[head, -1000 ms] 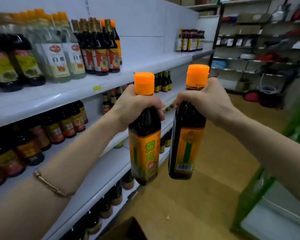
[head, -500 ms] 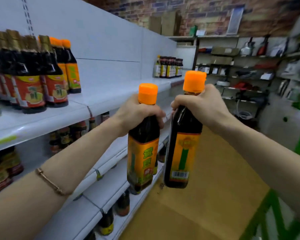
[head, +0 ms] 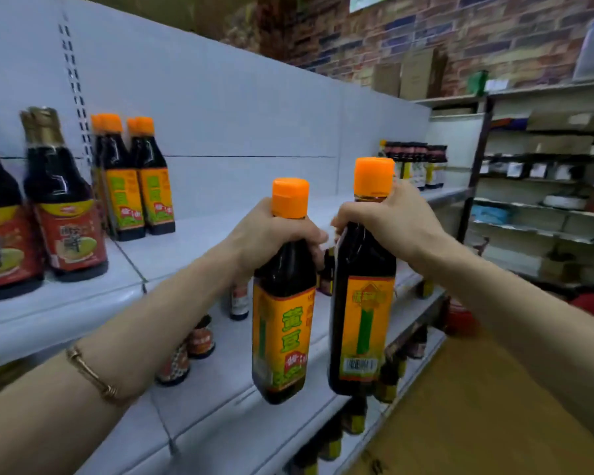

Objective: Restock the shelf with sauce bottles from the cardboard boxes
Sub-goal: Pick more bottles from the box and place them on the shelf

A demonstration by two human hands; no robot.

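Note:
My left hand (head: 271, 234) grips the neck of a dark sauce bottle (head: 283, 323) with an orange cap and an orange-and-green label. My right hand (head: 388, 221) grips the neck of a second, matching bottle (head: 362, 317), its barcode side toward me. Both bottles hang upright, side by side, in the air in front of the white upper shelf (head: 199, 245). Several matching orange-capped bottles (head: 136, 180) stand at the back of that shelf, to the left of a long bare stretch. No cardboard box of bottles is in view.
Red-labelled dark bottles (head: 66, 207) stand at the left end of the upper shelf. A group of small bottles (head: 414, 162) stands at its far end. Lower shelves (head: 220, 382) hold small jars and bottles. A dark rack (head: 542, 200) with goods fills the right background; the floor (head: 460, 413) is brown.
The view has swung right and upward along the shelf, so the shelved bottles slid left in the picture. Both hands still hold their bottles by the neck, side by side.

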